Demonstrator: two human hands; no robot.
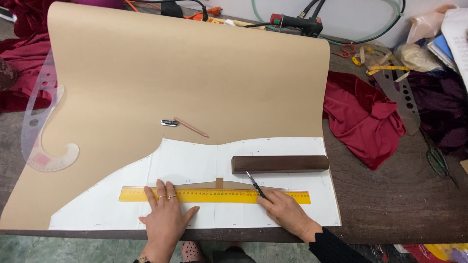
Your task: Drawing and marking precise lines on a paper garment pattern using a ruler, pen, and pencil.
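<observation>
My left hand (166, 212) lies flat, fingers spread, pressing on a long yellow ruler (214, 196). The ruler lies across a white paper pattern piece (195, 163), which rests on a large sheet of brown paper (185, 73). My right hand (287, 210) grips a thin dark pen (255, 184), its tip pointing up past the ruler's top edge. A dark wooden block (280, 163) weighs the white pattern down just above the pen.
A pencil (191, 127) and a small black-and-white object (169, 122) lie on the brown paper. A clear curve ruler (41, 126) sits at left, another (404, 95) at right beside red fabric (363, 117). Scissors (438, 160), measuring tape (385, 68), and a cabled tool (295, 22) are nearby.
</observation>
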